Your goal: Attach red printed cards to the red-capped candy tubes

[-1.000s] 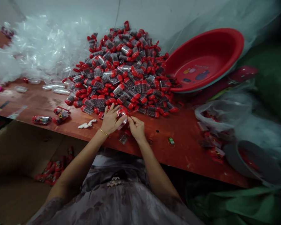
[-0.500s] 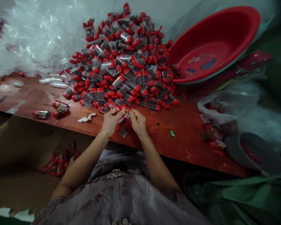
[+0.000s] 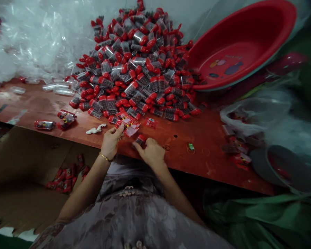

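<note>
My left hand (image 3: 111,142) pinches the edge of a red printed plastic wrapper (image 3: 131,128) with a transparent part, held over the front of the table. My right hand (image 3: 153,153) is closed at the table's front edge, thumb and fingers round a small red-capped container (image 3: 140,139) of dark contents. A separate red printed piece (image 3: 150,122) lies flat just beyond that hand. Behind both hands rises a large pile of red-capped transparent containers (image 3: 134,74) filled with dark pellets.
Left of the pile are a heap of transparent plastic tubes (image 3: 41,41), wrapped red packs (image 3: 44,125) and a white scrap (image 3: 95,129). A cardboard box (image 3: 20,155) below holds red packs. On the right are a red basin (image 3: 248,45), plastic bags (image 3: 254,114) and a grey bowl (image 3: 290,169).
My hands have moved apart. The left drew back leftward, still with the wrapper; the right came down toward me and closed on a red-capped container. The red printed piece beyond it now shows.
</note>
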Motion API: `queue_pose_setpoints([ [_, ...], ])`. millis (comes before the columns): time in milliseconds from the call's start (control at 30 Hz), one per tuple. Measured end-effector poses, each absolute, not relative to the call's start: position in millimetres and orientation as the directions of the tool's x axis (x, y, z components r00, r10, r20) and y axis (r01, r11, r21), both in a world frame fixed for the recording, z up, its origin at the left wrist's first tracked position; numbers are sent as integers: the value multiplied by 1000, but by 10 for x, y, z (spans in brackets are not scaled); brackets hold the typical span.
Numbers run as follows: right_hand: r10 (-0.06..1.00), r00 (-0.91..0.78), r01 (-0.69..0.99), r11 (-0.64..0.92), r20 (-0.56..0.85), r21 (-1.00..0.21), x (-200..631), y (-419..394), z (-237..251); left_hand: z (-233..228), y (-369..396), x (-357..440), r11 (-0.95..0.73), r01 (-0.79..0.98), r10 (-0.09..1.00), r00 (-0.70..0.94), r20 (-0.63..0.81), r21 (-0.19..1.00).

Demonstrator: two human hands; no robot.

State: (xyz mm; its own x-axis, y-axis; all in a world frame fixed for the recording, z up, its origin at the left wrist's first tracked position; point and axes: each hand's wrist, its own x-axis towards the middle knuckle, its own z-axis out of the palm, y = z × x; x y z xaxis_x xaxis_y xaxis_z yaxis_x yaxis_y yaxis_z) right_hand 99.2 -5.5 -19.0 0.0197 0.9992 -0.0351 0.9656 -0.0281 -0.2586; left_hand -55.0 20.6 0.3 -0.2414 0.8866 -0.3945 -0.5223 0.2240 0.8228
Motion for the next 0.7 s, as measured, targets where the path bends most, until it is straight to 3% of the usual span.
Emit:
queue_pose_setpoints([
  [133,994,31,976,-53,-103,-212,986,-17,-173,31,150,-559,280,-567,876,-178,-448,774],
  [233,998,-5,975,-8,-58,-224,1184,-2,-187,46,109,-576,317,-582,870,-136,-474,749],
  [333,1000,-16,891,20,12,-453,1369,-83,-231,29,81,-562,341,-581,873,-97,-479,739],
  [400,999,-33,697,24,0,-717,1442,-182,-228,9,71,-535,355,-566,873,-82,-480,744],
  [467,996,-83,443,5,-36,-897,1473,-286,-173,-9,65,-503,350,-542,879,-94,-468,764],
  [567,987,-143,222,-43,-76,-974,1469,-385,-30,-22,56,-464,321,-481,894,-130,-428,816],
  [700,982,-177,179,-38,-70,-983,1430,-370,91,-3,27,-436,287,-413,928,-102,-357,864],
])
